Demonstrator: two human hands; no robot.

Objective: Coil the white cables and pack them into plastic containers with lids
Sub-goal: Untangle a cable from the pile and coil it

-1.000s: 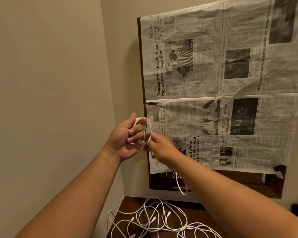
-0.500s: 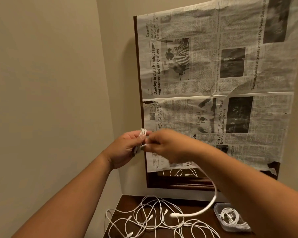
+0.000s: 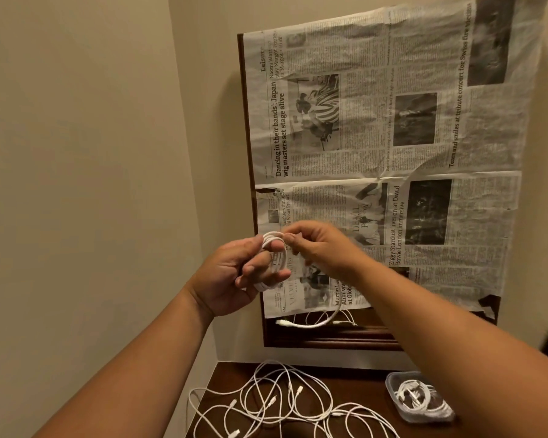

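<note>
White charging cable coil (image 3: 274,263) sits mid-frame, looped round the fingers of the left hand (image 3: 231,279), which curl through it and hold it. Right hand (image 3: 325,248) is just beside it, fingertips pinching the cable at the coil's top edge. The cable's free end (image 3: 310,324), with its connector, hangs in a curve below both hands, in front of a dark wood frame (image 3: 329,338). Newspaper sheets (image 3: 393,147) cover the frame, upper right. At bottom centre, loose white cables (image 3: 266,403) lie tangled on a dark wooden table (image 3: 355,374). At lower right, an open clear plastic container (image 3: 424,417) holds one coiled cable (image 3: 413,396), no lid on it.
</note>
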